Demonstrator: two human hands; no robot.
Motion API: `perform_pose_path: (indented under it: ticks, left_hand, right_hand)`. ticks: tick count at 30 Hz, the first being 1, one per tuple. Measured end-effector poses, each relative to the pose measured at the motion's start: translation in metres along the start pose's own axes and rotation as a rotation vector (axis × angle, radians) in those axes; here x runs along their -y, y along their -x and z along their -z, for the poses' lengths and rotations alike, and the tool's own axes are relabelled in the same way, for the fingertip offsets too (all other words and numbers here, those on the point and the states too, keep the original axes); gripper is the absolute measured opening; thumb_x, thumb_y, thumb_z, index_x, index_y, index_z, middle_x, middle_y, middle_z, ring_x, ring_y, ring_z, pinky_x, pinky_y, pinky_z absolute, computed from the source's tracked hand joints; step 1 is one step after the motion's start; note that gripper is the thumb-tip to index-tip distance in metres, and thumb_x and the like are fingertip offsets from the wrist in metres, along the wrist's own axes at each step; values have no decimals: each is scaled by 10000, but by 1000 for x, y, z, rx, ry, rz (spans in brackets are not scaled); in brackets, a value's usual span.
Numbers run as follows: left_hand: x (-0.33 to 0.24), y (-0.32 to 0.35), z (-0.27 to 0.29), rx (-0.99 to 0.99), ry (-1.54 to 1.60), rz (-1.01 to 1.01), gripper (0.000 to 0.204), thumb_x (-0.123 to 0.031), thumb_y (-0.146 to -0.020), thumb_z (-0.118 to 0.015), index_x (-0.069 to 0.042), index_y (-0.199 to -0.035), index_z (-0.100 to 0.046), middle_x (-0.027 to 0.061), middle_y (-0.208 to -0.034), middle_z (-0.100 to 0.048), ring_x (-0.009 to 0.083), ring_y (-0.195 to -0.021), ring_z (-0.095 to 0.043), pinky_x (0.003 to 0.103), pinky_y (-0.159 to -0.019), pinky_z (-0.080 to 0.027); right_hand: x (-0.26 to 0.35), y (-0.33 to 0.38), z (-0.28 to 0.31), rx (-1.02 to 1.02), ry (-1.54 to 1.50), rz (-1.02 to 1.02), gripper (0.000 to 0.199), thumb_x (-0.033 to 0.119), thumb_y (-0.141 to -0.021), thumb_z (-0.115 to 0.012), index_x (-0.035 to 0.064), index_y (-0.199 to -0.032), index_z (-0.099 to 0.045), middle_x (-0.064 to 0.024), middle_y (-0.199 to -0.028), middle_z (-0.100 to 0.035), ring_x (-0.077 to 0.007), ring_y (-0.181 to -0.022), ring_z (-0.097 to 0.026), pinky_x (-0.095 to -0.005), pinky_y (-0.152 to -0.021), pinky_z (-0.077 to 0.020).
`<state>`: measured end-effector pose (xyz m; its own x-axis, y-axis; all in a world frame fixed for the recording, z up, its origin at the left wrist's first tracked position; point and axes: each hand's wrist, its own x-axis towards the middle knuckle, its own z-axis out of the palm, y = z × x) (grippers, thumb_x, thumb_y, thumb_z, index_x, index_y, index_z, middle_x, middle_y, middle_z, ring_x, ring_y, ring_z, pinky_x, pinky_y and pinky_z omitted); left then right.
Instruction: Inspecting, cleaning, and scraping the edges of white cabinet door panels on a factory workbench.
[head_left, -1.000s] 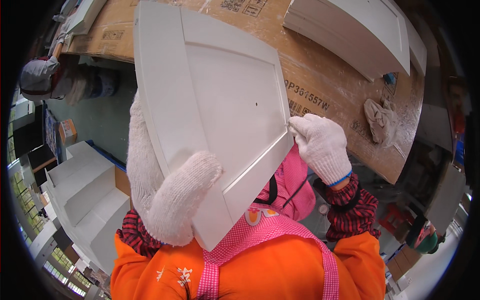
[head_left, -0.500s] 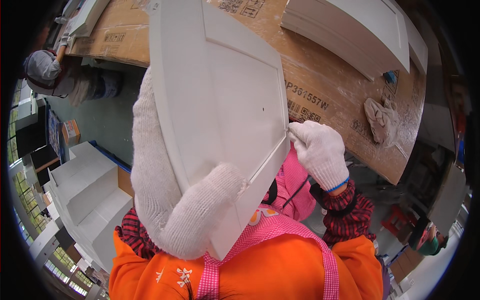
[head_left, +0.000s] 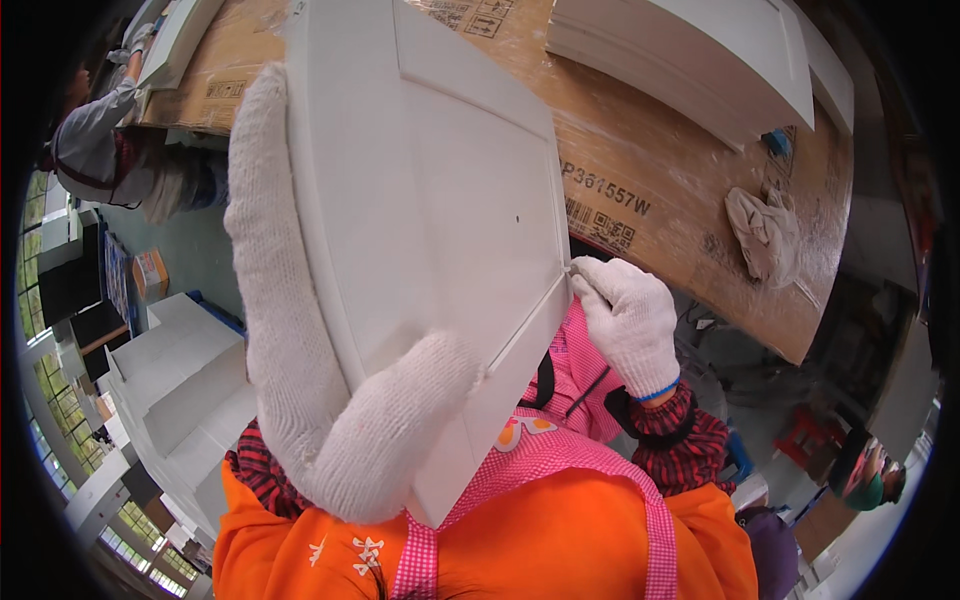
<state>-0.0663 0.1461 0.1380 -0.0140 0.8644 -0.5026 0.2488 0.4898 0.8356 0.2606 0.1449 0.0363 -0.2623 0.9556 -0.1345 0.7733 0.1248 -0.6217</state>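
Observation:
A white cabinet door (head_left: 470,190) with a recessed centre panel stands tilted in front of me, its lower corner near my apron. My left hand (head_left: 300,350), in a white knit glove, is closed on it: the thumb lies across the front face and the fingers run along the left edge. A small dark speck (head_left: 517,218) shows on the centre panel. My right hand (head_left: 632,315), gloved alike, is closed in a pinch at the door's right edge, by the groove of the frame. What its fingertips hold, if anything, is too small to make out.
Behind the door is a table covered in film-wrapped brown cardboard (head_left: 660,240). White panels (head_left: 690,70) are stacked at its far right, near a crumpled cloth (head_left: 762,235). At far left a co-worker (head_left: 100,140) stands by the table. White panels (head_left: 180,370) are piled at left.
The door and both hands have shifted slightly left in view. My right hand stays pinched at the edge. The co-worker at far left has moved and stretches an arm over the table.

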Motion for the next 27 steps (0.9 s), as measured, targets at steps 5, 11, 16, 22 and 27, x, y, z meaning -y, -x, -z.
perform_pose_path:
  ticks: [5,11,16,22,27]
  left_hand:
    - [9,-15,19,15,-198,-40,517,-98,-875,-766,-12,-1357,-601,133,-1168,-715,225,-1048,-701,366,-925,-579]
    - [15,-25,32,26,-360,-72,515,-103,-879,-762,-13,-1360,-602,133,-1176,-713,228,-1057,-698,367,-930,-577]
    - [16,-27,38,27,-427,-79,513,-107,-881,-759,-15,-1362,-603,134,-1182,-711,230,-1064,-696,367,-935,-575]
    - [16,-31,41,31,-487,-89,512,-112,-884,-756,-17,-1364,-604,134,-1190,-709,233,-1073,-693,368,-940,-573]
    - [14,-31,42,28,-524,-94,510,-115,-887,-753,-19,-1366,-605,134,-1197,-707,235,-1080,-690,369,-944,-571]
  right_hand:
    - [-5,-11,-8,-130,36,94,156,231,-958,-701,144,-1080,-742,-99,-849,-663,-339,-794,-694,-448,-695,-556]
    - [-2,3,-8,-54,122,43,151,226,-958,-700,149,-1081,-738,-94,-845,-656,-325,-791,-697,-443,-681,-556]
    - [-2,5,-9,-75,8,11,159,207,-943,-705,153,-1090,-730,-87,-837,-646,-326,-776,-694,-434,-671,-552]
    - [-2,0,-20,-207,28,33,176,190,-938,-707,162,-1112,-715,-87,-827,-621,-321,-743,-686,-433,-629,-542]
    - [1,-2,-37,-300,16,12,179,179,-947,-712,156,-1124,-719,-84,-816,-609,-312,-718,-678,-425,-612,-537]
